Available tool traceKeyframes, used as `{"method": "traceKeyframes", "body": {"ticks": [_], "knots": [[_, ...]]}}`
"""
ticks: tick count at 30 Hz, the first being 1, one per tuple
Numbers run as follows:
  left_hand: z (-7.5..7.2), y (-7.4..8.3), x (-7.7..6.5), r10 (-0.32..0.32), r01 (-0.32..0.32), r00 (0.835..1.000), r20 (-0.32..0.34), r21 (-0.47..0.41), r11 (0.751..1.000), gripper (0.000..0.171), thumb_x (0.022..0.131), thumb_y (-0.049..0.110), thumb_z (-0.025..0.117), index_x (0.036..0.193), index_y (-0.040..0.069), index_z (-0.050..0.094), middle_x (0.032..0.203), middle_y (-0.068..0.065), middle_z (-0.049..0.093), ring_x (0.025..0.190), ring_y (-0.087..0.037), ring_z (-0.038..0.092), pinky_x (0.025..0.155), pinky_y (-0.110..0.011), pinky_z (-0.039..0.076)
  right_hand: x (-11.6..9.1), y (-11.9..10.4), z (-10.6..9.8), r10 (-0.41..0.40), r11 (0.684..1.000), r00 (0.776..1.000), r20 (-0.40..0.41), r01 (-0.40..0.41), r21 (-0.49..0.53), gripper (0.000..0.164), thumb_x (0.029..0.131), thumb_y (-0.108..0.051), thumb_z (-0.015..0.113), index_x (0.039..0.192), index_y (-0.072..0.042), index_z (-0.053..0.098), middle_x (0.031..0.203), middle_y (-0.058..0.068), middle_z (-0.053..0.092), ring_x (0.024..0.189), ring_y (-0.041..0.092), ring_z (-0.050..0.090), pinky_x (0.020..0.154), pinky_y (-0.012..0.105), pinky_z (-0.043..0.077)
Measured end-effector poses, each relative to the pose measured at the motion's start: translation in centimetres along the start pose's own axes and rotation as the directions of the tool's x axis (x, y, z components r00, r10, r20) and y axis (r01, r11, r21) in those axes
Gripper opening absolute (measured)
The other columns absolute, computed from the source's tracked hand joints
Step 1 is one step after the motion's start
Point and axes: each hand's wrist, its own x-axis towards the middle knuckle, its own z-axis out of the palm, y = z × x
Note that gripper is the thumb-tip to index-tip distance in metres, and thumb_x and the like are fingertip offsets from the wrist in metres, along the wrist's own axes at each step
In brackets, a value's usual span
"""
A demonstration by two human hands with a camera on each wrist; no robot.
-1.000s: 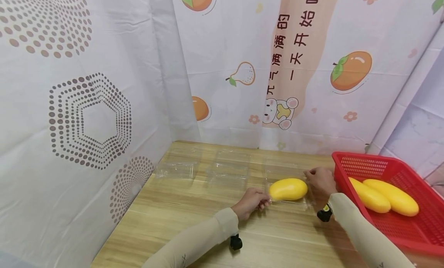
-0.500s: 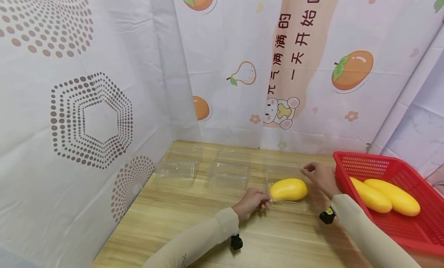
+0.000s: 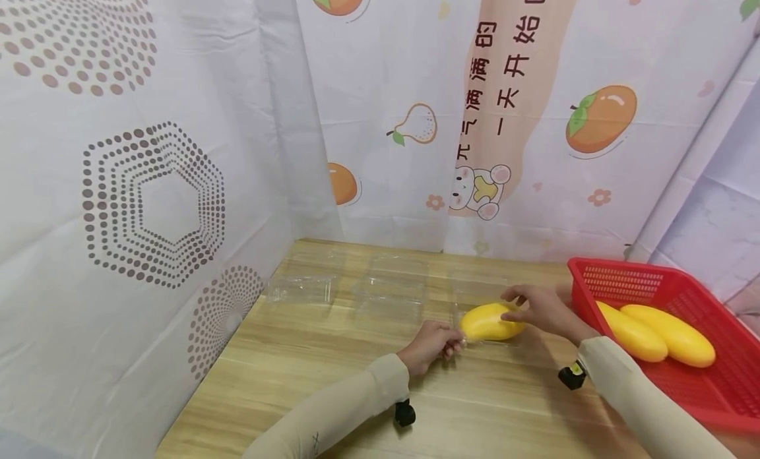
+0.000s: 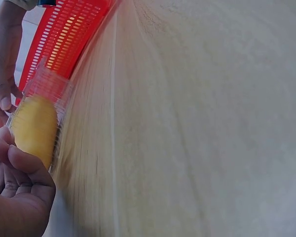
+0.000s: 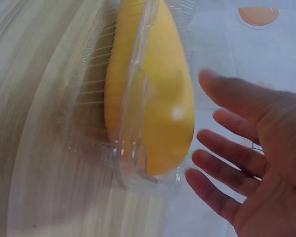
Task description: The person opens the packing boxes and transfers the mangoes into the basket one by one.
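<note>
A smooth yellow mango (image 3: 482, 322) lies in a clear plastic clamshell box (image 5: 96, 106) whose lid is folded back toward the curtain in the head view. My left hand (image 3: 430, 347) pinches the box's near left corner with thumb and curled fingers; in the left wrist view this hand (image 4: 22, 192) is at the mango's near end. My right hand (image 3: 545, 312) reaches over the mango's right end. The right wrist view shows the right hand (image 5: 256, 153) with fingers spread beside the mango and a gap between them.
A red perforated basket (image 3: 629, 274) stands at the right with two more yellow mangoes (image 3: 671, 334) in it. Two other clear boxes, a left box (image 3: 301, 290) and a middle box (image 3: 392, 289), stand open toward the back of the wooden table (image 3: 332, 380). Printed curtains hang behind and left.
My right hand has left the box's right edge and moved left over the mango's right end, fingers parting. My left hand has stayed at the box's corner.
</note>
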Motion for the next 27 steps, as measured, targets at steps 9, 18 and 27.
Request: {"method": "traceKeyframes", "body": {"ticks": [9, 18, 27], "knots": [[-0.2, -0.1, 0.2, -0.010, 0.010, 1.000, 0.024, 0.004, 1.000, 0.019, 0.096, 0.013, 0.068, 0.088, -0.004, 0.074, 0.070, -0.004, 0.066, 0.055, -0.007, 0.049, 0.052, -0.020, 0.040, -0.5, 0.6, 0.4, -0.062, 0.995, 0.997, 0.045, 0.065, -0.072, 0.057, 0.077, -0.035, 0.092, 0.118, -0.002, 0.072, 0.115, 0.011, 0.072, 0.100, 0.032, 0.066, 0.086, 0.053, 0.055], [-0.3, 0.0, 0.3, -0.025, 0.025, 0.999, 0.034, 0.013, 1.000, 0.019, 0.096, 0.015, 0.068, 0.085, 0.000, 0.074, 0.070, -0.004, 0.067, 0.055, -0.008, 0.050, 0.052, -0.021, 0.041, -0.5, 0.3, 0.8, -0.113, 0.964, 0.992, 0.057, 0.123, -0.235, 0.060, 0.072, -0.033, 0.094, 0.118, -0.001, 0.073, 0.110, 0.014, 0.067, 0.092, 0.028, 0.062, 0.077, 0.044, 0.053], [-0.3, 0.0, 0.2, -0.025, 0.024, 0.999, 0.024, 0.016, 1.000, 0.018, 0.096, 0.014, 0.068, 0.086, 0.000, 0.074, 0.071, -0.004, 0.067, 0.057, -0.008, 0.050, 0.053, -0.020, 0.042, -0.5, 0.1, 1.1, -0.140, 0.961, 0.988, 0.064, 0.152, -0.232, 0.066, 0.068, -0.030, 0.098, 0.119, 0.001, 0.070, 0.117, 0.019, 0.067, 0.104, 0.039, 0.062, 0.091, 0.058, 0.052]]}}
